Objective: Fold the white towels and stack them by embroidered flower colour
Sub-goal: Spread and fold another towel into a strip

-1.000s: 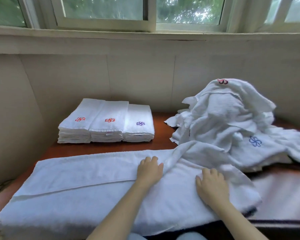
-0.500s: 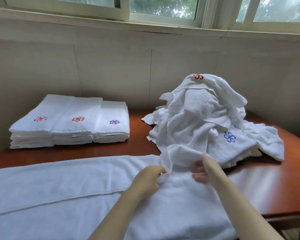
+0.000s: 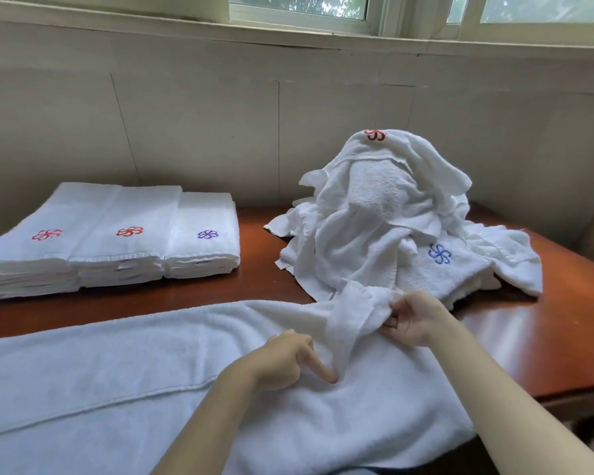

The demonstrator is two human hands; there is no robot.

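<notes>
1. Assessing progress: 3 folded stacks stand side by side at the back left of the worktop, each touching the next. The 2 leftmost show red-toned flowers on top and the 3rd shows a purple one.
2. Outstanding work: a loose pile of unfolded towels sits at the back right, with a red flower at its peak and a blue flower lower on its near side. No blue stack is visible. In my judgement the task is partly done, with a fair share left.
3. Item in hand: 1 white towel lies spread along the near edge of the worktop, its right end reaching the foot of the pile. A hem line runs lengthwise across it, which suggests a 1st lengthwise fold. Its flower is not visible, so its stack cannot be named.
4. Right grip: pinches a raised flap of the towel, held just clear of the surface.
5. Left grip: rests on the towel just left of the flap, with 1 finger stretched down at the base of the fold and the others curled. Whether it pinches cloth cannot be told.
6. Condition: thick, limp terry, creased around the flap and flat elsewhere.
</notes>
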